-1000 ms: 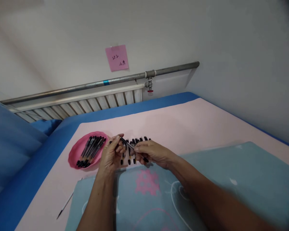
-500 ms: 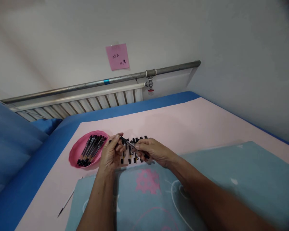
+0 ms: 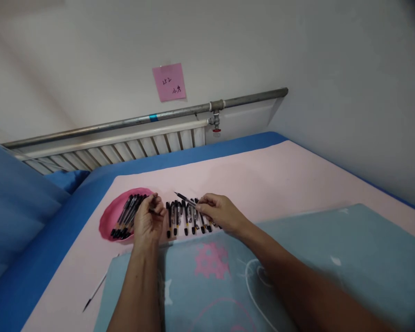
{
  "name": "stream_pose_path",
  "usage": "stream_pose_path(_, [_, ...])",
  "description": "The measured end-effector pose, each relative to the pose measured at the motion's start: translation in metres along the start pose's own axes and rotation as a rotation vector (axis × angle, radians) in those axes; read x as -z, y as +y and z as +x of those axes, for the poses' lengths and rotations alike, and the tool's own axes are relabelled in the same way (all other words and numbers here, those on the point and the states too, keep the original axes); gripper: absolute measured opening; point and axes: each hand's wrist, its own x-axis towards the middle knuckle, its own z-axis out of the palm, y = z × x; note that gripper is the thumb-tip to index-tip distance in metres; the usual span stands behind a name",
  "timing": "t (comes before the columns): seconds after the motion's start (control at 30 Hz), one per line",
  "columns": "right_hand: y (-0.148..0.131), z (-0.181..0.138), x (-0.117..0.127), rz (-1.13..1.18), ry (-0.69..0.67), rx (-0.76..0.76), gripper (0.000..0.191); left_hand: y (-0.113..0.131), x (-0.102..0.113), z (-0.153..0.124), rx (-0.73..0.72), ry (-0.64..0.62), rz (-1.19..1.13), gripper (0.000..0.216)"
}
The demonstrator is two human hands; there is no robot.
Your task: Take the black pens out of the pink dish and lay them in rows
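My right hand (image 3: 218,213) pinches a black pen (image 3: 186,199) with its tip pointing up and left, held just above a row of several black pens (image 3: 185,217) lying side by side on the pink sheet. My left hand (image 3: 148,222) is curled, its fingertips pinched on a small dark piece that looks like a pen cap, next to the pink dish (image 3: 108,222). That dish holds several more black pens (image 3: 128,214).
A thin refill (image 3: 95,292) lies on the pink sheet at the lower left. A teal blanket (image 3: 297,258) covers the near side. A radiator (image 3: 117,148) and a metal pipe (image 3: 180,110) run along the wall, with a pink note (image 3: 169,82) above.
My hands have drawn apart: the left one moved left toward the pink dish, the right one kept the pen. The row of pens is now uncovered.
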Motion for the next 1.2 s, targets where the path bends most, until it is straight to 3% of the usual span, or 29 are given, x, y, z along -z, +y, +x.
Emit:
stream_pose_path(0.23, [0.000, -0.001, -0.002, 0.040, -0.028, 0.007, 0.014, -0.014, -0.011, -0.008, 0.217, -0.089, 0.107, 0.011])
stream_pose_path(0.33, [0.001, 0.000, -0.003, 0.033, -0.044, 0.009, 0.013, -0.017, -0.014, -0.010, 0.235, -0.080, 0.106, 0.017])
stream_pose_path(0.57, [0.000, -0.002, -0.002, -0.111, -0.128, 0.019, 0.015, -0.016, -0.013, -0.009, 0.093, -0.078, 0.143, 0.019])
stream_pose_path(0.7, [0.001, -0.002, 0.013, -0.366, -0.137, 0.116, 0.016, 0.002, 0.000, 0.000, -0.060, 0.027, 0.022, 0.011])
stream_pose_path(0.8, [0.005, 0.003, 0.031, -0.614, -0.029, 0.178, 0.017, 0.021, 0.014, 0.007, -0.129, 0.151, -0.093, 0.012])
stream_pose_path(0.9, [0.010, 0.007, 0.045, -0.764, 0.104, 0.094, 0.020, 0.030, 0.021, 0.009, -0.116, 0.237, -0.148, 0.015])
stream_pose_path(0.97, [0.014, 0.010, 0.050, -0.796, 0.159, -0.016, 0.021, 0.028, 0.019, 0.008, -0.089, 0.222, -0.135, 0.015])
stream_pose_path(1.1, [0.024, 0.014, 0.051, -0.833, 0.158, -0.212, 0.024, 0.013, 0.008, 0.004, -0.040, 0.133, -0.034, 0.013])
stream_pose_path(1.2, [0.029, 0.016, 0.052, -0.883, 0.134, -0.269, 0.024, 0.006, 0.003, 0.001, -0.017, 0.098, -0.005, 0.010])
